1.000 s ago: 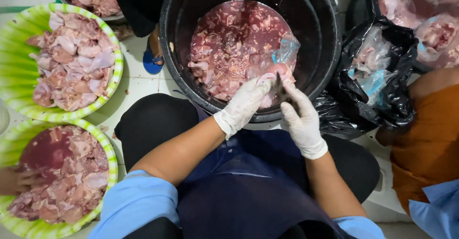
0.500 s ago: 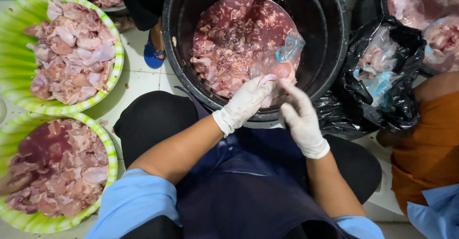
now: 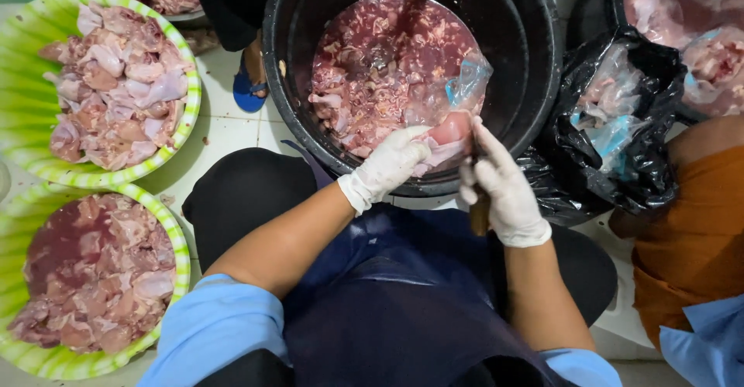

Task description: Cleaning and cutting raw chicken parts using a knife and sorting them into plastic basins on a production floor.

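My left hand (image 3: 387, 166), in a white glove, grips the lower end of a clear plastic bag of raw meat (image 3: 459, 96) at the near rim of a big black tub (image 3: 536, 69). The tub is full of raw pink meat pieces (image 3: 372, 69). My right hand (image 3: 504, 193), also gloved, is closed on a knife with a brown wooden handle (image 3: 479, 216). Its fingers point up against the bag, and the blade is hidden between the hand and the bag.
Two green-striped basins (image 3: 23, 100) (image 3: 15, 228) of raw meat stand on the tiled floor at left. A black plastic bag (image 3: 628, 162) with emptied clear bags lies right of the tub. A person in orange (image 3: 690, 232) sits at right. A blue sandal (image 3: 248, 89) is beside the tub.
Both hands have stayed at the tub's near rim on the bag. The right hand has drawn slightly back toward me, so the knife handle shows below it.
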